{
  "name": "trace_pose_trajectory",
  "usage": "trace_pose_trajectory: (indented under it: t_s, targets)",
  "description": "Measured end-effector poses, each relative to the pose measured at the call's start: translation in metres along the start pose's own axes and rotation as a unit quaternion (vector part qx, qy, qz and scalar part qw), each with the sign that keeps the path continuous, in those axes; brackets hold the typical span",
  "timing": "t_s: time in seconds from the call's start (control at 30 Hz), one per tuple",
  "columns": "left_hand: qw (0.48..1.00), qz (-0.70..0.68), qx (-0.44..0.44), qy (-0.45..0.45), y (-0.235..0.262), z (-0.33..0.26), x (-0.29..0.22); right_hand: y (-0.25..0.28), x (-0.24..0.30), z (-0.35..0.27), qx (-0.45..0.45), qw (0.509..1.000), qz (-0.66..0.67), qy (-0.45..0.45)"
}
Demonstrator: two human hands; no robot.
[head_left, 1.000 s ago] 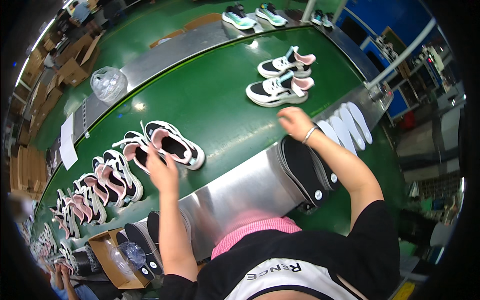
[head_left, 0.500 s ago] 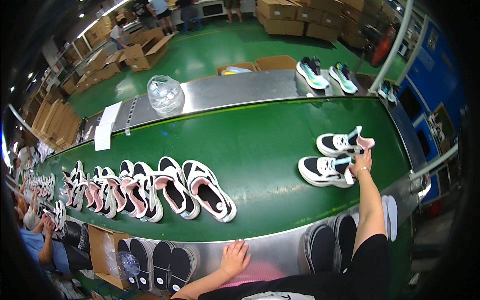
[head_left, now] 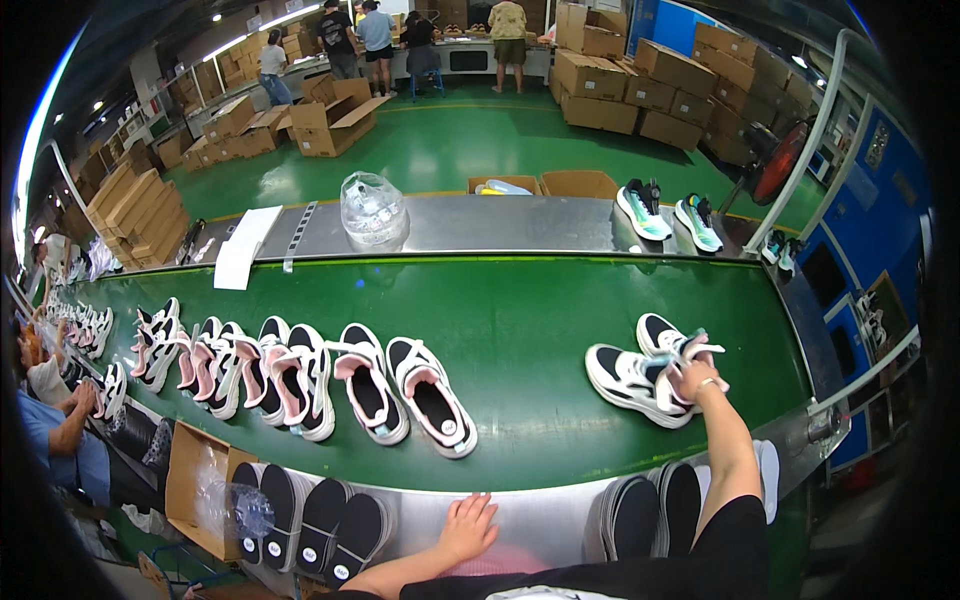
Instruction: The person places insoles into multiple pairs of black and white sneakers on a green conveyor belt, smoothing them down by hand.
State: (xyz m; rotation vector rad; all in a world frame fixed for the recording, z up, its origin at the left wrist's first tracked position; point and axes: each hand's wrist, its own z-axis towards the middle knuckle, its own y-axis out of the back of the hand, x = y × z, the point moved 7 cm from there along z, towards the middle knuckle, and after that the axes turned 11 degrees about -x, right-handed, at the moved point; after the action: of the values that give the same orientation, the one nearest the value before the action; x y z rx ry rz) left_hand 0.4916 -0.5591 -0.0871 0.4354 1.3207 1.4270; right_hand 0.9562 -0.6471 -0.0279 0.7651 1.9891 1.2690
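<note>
My right hand [head_left: 698, 378] is closed at the heel collars of a pair of white, black and pink sneakers at the right of the green work surface [head_left: 530, 330]. The nearer sneaker [head_left: 625, 378] lies with its toe to the left. Its mate, the farther sneaker [head_left: 660, 332], is tilted against it, partly hidden behind my fingers. My left hand [head_left: 468, 528] lies with fingers apart on the metal ledge [head_left: 540, 510] at the near edge, holding nothing. Left of the middle, a matching sneaker [head_left: 432, 398] ends a row of several more.
Stacked black insoles [head_left: 330, 525] lie left of my left hand; other insole stacks [head_left: 632, 515] sit below my right forearm. An open carton [head_left: 190, 480] stands near left. Along the far ledge are a clear plastic bag [head_left: 372, 212] and teal sneakers [head_left: 643, 212]. A co-worker [head_left: 70, 430] sits at left.
My right hand has closed on the sneaker pair and moved slightly left and nearer; the two sneakers have come together and turned. My left hand stays on the ledge. The head view has tilted up.
</note>
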Motion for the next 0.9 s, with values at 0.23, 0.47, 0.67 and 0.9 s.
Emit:
trace_pose_trajectory:
  t_s: [0.23,0.47,0.67,0.9]
  targets:
    - [0.958,-0.205,-0.134,0.149,0.02,0.051,0.007,0.096,0.116,-0.085,-0.332,0.903,0.235,0.14]
    - [0.806,-0.478,-0.206,0.281,0.075,0.079,-0.018,0.087,0.21,-0.232,-0.268,0.918,0.205,0.209]
    - [0.858,-0.417,-0.059,0.296,0.033,-0.022,-0.02,-0.02,0.214,-0.314,-0.089,0.97,0.164,0.153]
    - [0.957,-0.231,-0.145,0.101,0.071,0.002,-0.052,-0.005,0.189,-0.344,-0.222,0.952,0.139,0.159]
